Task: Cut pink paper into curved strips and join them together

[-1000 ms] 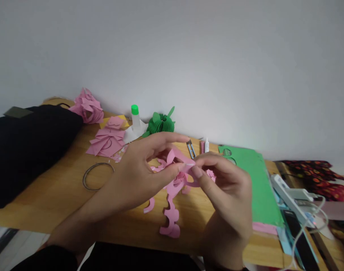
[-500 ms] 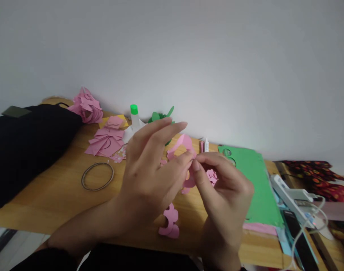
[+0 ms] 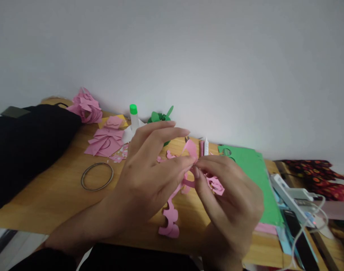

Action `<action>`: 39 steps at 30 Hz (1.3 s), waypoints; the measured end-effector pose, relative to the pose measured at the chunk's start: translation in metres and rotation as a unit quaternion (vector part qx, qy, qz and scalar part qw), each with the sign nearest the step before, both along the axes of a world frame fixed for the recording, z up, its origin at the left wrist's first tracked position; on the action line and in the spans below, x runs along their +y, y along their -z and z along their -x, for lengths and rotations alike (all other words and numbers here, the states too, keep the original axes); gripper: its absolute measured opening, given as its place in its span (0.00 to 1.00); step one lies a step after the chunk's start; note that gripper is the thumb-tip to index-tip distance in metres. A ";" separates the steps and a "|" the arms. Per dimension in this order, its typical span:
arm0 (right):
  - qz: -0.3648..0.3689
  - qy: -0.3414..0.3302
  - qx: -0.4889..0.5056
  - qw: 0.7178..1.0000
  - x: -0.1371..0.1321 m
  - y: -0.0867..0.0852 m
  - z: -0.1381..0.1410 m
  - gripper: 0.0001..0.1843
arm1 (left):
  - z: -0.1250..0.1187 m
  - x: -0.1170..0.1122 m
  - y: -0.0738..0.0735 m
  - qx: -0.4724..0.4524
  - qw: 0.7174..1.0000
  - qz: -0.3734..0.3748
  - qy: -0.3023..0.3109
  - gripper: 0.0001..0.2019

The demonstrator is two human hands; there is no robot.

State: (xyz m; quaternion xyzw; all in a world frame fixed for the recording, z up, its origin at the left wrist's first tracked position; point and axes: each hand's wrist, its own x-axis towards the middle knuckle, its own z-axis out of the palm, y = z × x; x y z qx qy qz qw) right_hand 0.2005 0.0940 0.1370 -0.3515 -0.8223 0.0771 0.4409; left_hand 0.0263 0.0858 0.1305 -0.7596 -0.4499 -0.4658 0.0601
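Note:
Between my two hands, above the wooden table, is a curled pink paper strip [image 3: 191, 149]. My left hand [image 3: 149, 169] pinches it with thumb and index finger, the other fingers stretched out. My right hand [image 3: 228, 195] meets it there, thumb and fingertips closed on the same strip; the exact pinch point is partly hidden by the fingers. Below, a wavy-edged pink paper strip [image 3: 171, 222] hangs or lies near the table's front; whether it joins the held one I cannot tell. Pink paper scraps [image 3: 215, 184] lie behind my right hand.
A glue stick with green cap [image 3: 134, 116] and a green paper piece [image 3: 157, 116] stand at the back. Left are a metal ring [image 3: 97, 177], folded pink papers [image 3: 107, 141] and a black bag [image 3: 33, 150]. Right are a green sheet [image 3: 262, 188] and a power strip [image 3: 290, 199].
My right hand has shifted slightly right and down. The pink strip's loop between the hands has changed shape, its upper part now narrower. Both hands keep their pinch.

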 end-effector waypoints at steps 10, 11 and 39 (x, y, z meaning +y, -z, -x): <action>0.003 0.003 0.010 1.000 0.000 0.000 0.001 0.12 | 0.002 0.001 0.003 -0.014 1.000 0.013 0.011 0.09; 0.003 0.002 0.009 1.000 0.000 0.000 0.001 0.12 | 0.002 0.001 0.002 -0.013 1.000 0.008 0.010 0.08; 0.014 -0.013 0.022 1.000 0.000 0.000 0.000 0.11 | -0.002 0.002 0.000 -0.024 1.000 -0.013 -0.003 0.08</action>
